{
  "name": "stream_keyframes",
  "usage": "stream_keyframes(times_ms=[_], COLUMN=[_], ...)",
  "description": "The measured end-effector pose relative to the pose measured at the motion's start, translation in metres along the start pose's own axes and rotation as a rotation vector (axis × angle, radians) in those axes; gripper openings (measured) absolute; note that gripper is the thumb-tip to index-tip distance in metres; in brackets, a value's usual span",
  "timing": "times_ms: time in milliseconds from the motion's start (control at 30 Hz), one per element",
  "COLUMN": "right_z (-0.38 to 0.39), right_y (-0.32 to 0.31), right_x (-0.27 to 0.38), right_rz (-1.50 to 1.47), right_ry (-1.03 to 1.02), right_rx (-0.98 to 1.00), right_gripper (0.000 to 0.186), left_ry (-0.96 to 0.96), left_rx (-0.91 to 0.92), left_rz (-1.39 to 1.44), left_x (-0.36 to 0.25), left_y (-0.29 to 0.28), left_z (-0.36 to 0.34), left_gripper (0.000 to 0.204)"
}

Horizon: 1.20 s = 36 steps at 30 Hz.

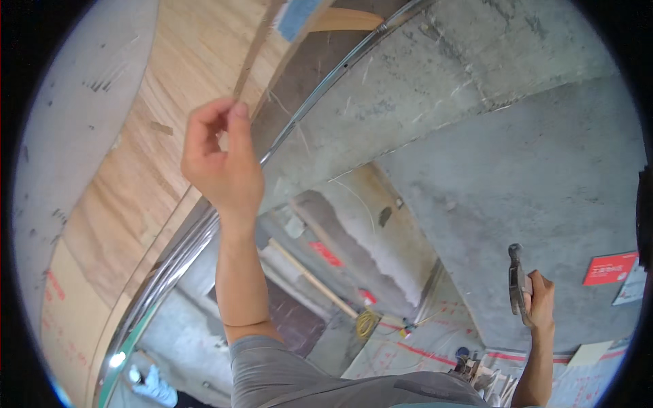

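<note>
So the left hand (pixel 224 160) is the closest bit of the action, up in front of the plywood (pixel 197 64), thumb and fingertips drawn in like a pinch; can't tell if the tips actually meet, if anything tiny is caught between them, or if they touch the wood. The right hand (pixel 542 302) is well apart from it, off to the right and lower, closed around the handle of a hammer (pixel 517 282), which is in mid-air in front of the grey concrete (pixel 435 177). The head looks like dark, worn metal, rounded striking end up and claw-like end down, so it's probably stiff, front-heavy and basically unbreakable. Most of the handle is hidden by the fist or points away, so no telling what it's made of or how slick it is. The grip looks pretty close to the head, which should give control but less swing; further down the handle would likely hit harder, and nobody would want fingers near the claw. The plywood looks stiff but soft enough to dent, best held by its edges. The shiny metal strip (pixel 316 105) beside it looks smooth, maybe slippery. Way further off, there's a yellow coil (pixel 366 323) by a wooden batten (pixel 313 279).
</note>
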State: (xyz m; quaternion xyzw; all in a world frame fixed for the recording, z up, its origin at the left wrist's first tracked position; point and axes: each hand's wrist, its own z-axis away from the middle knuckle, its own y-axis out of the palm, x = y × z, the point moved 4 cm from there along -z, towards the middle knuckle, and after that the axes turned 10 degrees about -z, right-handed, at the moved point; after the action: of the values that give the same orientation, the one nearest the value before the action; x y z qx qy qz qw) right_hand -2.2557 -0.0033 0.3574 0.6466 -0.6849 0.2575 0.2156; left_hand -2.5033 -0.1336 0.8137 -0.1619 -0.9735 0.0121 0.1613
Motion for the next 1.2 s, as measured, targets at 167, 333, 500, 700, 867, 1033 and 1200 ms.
stream_keyframes(times_ms=[167, 333, 500, 700, 867, 1033, 1200], right_z=[0.033, 0.06, 0.072, 0.092, 0.12, 0.122, 0.114], right_y=[0.034, 0.066, 0.09, 0.117, 0.138, 0.149, 0.147], right_x=[-0.062, -0.105, -0.133, -0.165, -0.184, -0.186, -0.183], right_rz=[-0.084, -0.173, -0.247, -0.252, -0.083, -0.15, -0.228], right_ry=[0.195, 0.317, 0.412, 0.499, 0.385, 0.45, 0.579], right_rx=[0.063, 0.155, 0.228, 0.321, 0.151, 0.245, 0.43], right_gripper=[0.063, 0.053, 0.034, 0.029, 0.034, 0.034, 0.036], left_ry=[0.119, 0.223, 0.287, 0.419, 0.522, 0.494, 0.315], left_rx=[0.096, 0.167, 0.246, 0.252, 0.191, 0.261, 0.272], left_rz=[-0.145, -0.267, -0.351, -0.492, -0.607, -0.622, -0.434], left_x=[-0.03, -0.055, -0.067, -0.068, -0.079, -0.081, -0.071], left_y=[0.013, 0.024, 0.029, 0.028, 0.039, 0.04, 0.038], left_z=[-0.034, -0.051, -0.056, -0.06, -0.055, -0.052, -0.039], left_gripper=[0.012, 0.012, 0.016, 0.012, 0.011, 0.011, 0.011])
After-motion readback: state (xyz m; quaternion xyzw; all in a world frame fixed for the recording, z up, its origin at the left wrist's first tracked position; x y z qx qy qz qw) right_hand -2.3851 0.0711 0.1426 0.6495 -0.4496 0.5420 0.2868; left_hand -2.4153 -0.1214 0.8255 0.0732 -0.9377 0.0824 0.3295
